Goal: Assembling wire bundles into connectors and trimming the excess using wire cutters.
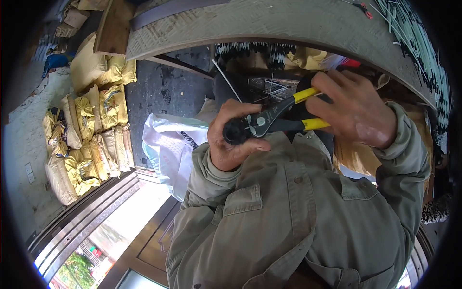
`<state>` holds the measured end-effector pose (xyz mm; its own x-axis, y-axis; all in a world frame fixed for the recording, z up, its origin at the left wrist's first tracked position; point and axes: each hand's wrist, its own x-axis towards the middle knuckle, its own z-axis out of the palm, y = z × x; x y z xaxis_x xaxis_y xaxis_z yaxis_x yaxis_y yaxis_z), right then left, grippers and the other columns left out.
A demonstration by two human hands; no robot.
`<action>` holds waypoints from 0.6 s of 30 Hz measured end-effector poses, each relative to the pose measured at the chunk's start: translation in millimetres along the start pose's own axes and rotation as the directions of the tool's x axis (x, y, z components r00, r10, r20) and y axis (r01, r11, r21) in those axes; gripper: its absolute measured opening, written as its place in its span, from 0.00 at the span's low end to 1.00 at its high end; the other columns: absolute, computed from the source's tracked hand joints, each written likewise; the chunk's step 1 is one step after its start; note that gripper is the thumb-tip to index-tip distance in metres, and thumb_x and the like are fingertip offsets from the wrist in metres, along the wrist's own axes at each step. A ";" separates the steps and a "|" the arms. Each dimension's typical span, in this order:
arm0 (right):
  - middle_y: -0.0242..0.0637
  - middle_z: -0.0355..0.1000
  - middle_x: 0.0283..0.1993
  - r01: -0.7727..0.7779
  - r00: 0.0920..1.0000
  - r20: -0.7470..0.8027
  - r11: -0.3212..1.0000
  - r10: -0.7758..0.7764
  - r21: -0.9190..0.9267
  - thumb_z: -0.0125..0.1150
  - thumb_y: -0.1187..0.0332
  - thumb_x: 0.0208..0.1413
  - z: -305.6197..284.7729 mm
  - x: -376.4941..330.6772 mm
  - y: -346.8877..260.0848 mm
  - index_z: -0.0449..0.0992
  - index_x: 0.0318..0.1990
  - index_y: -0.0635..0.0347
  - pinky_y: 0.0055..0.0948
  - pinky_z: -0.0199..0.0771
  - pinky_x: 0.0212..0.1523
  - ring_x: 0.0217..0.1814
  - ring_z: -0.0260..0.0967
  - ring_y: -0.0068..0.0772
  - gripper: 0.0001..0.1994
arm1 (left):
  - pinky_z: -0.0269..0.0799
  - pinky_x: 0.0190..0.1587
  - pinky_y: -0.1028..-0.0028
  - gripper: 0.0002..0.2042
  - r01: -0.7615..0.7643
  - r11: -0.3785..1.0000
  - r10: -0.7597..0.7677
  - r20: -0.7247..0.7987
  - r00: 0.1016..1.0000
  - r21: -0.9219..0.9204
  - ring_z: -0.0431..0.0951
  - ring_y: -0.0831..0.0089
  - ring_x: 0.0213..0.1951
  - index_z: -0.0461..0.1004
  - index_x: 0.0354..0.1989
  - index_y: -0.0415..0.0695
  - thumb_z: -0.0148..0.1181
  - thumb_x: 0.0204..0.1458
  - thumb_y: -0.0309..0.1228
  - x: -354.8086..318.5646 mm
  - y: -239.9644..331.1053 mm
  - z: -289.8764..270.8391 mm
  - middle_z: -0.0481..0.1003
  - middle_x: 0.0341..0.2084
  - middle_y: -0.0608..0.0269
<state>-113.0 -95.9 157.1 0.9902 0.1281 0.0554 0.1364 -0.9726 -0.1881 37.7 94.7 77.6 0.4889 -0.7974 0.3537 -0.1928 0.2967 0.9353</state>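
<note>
My right hand (353,113) is closed around the yellow handles of a pair of black-headed pliers (279,111). The handles stand apart. At the jaws is a round black piece (235,131) with a dark hollow end, gripped between the fingers and thumb of my left hand (222,153). Small pale bits show beside the jaws. Whether the jaws bite on the black piece or on something at its side, I cannot tell. A thin white rod (226,81) slants up behind the left hand; its lower end is hidden.
Ahead runs a grey worktable (269,21), with a bundle of thin pale rods (418,43) and a red-handled tool (363,9) on it. Beneath lie more loose rods (272,89). A white plastic sack (166,144) stands left, near stacked yellow-brown packages (89,130).
</note>
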 end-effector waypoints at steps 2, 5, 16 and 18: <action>0.37 0.58 0.35 0.001 1.000 -0.022 0.999 0.000 0.048 0.65 0.66 0.30 8.3 -2.3 -0.3 0.67 0.30 0.57 0.34 0.66 0.31 0.34 0.64 0.38 0.17 | 0.63 0.37 0.75 0.29 -0.018 1.000 0.018 0.005 1.000 -0.006 0.70 0.71 0.32 0.70 0.40 0.36 0.74 0.28 0.38 2.2 -1.5 1.7 0.71 0.31 0.58; 0.38 0.57 0.33 -0.012 0.999 -0.039 0.995 0.015 0.095 0.65 0.67 0.30 26.2 -6.5 -2.4 0.65 0.30 0.57 0.34 0.65 0.30 0.33 0.64 0.38 0.17 | 0.63 0.37 0.75 0.28 -0.032 0.999 0.032 -0.003 0.999 -0.017 0.70 0.71 0.32 0.71 0.39 0.35 0.74 0.29 0.37 0.7 -4.6 2.3 0.71 0.30 0.58; 0.38 0.65 0.24 -0.116 0.963 0.239 0.605 -0.127 0.787 0.60 0.63 0.49 8.6 -4.7 20.0 0.66 0.34 0.61 0.31 0.63 0.21 0.21 0.66 0.37 0.13 | 0.62 0.35 0.74 0.23 0.012 0.995 -0.002 0.099 0.995 -0.096 0.69 0.70 0.30 0.70 0.36 0.35 0.73 0.31 0.32 -0.5 -6.2 -1.6 0.72 0.28 0.57; 0.39 0.68 0.22 -0.273 0.936 0.340 0.422 -0.092 0.864 0.57 0.61 0.53 3.5 -4.2 19.6 0.65 0.38 0.63 0.30 0.63 0.21 0.20 0.68 0.36 0.14 | 0.63 0.36 0.72 0.24 0.028 0.991 -0.012 0.120 0.993 -0.130 0.69 0.69 0.31 0.70 0.36 0.36 0.73 0.30 0.31 -4.5 -8.4 -3.8 0.72 0.29 0.56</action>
<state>-114.4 -114.8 149.8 0.9244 0.2750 -0.2642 -0.1865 -0.2781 -0.9423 40.4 97.8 68.1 0.3854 -0.8584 0.3386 -0.0667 0.3401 0.9380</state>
